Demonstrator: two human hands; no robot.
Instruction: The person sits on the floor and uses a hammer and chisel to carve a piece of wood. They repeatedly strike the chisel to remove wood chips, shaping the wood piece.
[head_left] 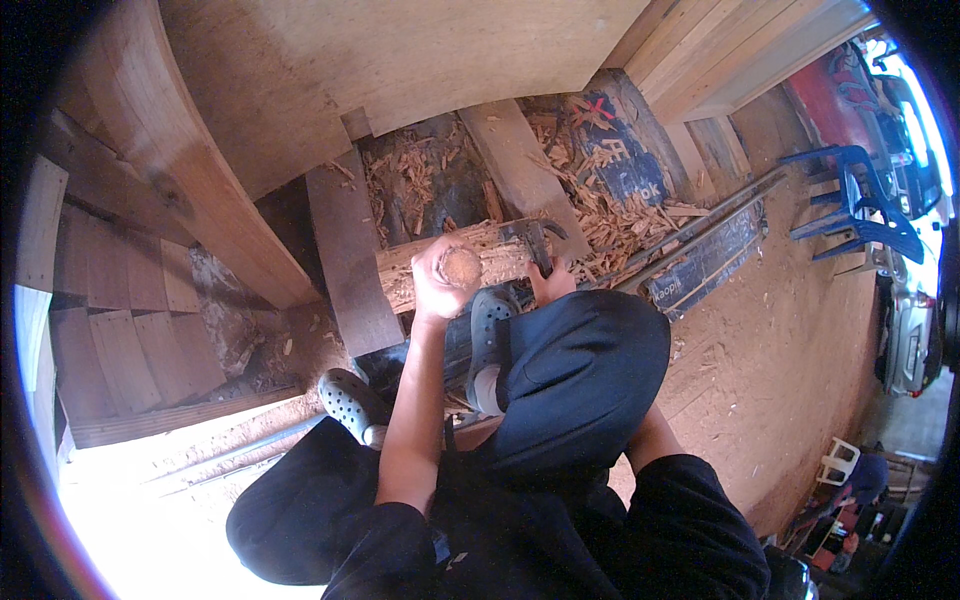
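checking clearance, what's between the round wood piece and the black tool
In the head view, part of the chipped beam shows between the round wood piece and the black tool.

The round-ended wooden piece (461, 267) in the left hand (434, 286) is orange-brown with a mottled face. The hand tool (540, 256) in the right hand (553, 284) is black to dark grey. Between the two grips, the wooden beam (503, 246) is pale yellow-tan, streaked with brown. Left of the left grip, a plank (345, 255) is dull grey-brown. Below the grips, the clog (487, 335) is grey, dotted with dark holes; the trousers (590, 385) are dark navy. Far right of both grips, the chair (862, 205) is blue.
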